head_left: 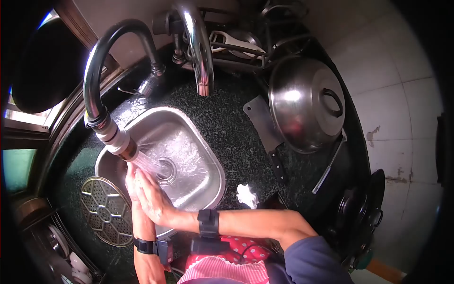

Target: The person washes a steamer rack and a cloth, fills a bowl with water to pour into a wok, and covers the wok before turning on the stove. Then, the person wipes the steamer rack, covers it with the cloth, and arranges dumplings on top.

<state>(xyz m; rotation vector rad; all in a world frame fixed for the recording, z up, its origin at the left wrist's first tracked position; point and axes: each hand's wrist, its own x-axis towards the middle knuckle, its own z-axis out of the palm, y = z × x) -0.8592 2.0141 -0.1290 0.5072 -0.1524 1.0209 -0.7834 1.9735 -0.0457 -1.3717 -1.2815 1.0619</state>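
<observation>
My right hand lies flat against my left hand, palm to palm, at the left side of the steel sink. Both sets of fingers are stretched out, though the right hand covers much of the left. Just above the fingertips is the nozzle of a curved faucet, from which water runs past them toward the drain. No object shows between the palms. Each wrist wears a black strap.
A perforated round metal plate leans at the sink's left. A second spout hangs behind. On the dark counter to the right are a cleaver, a large domed lid, a metal-handled utensil and a crumpled white piece.
</observation>
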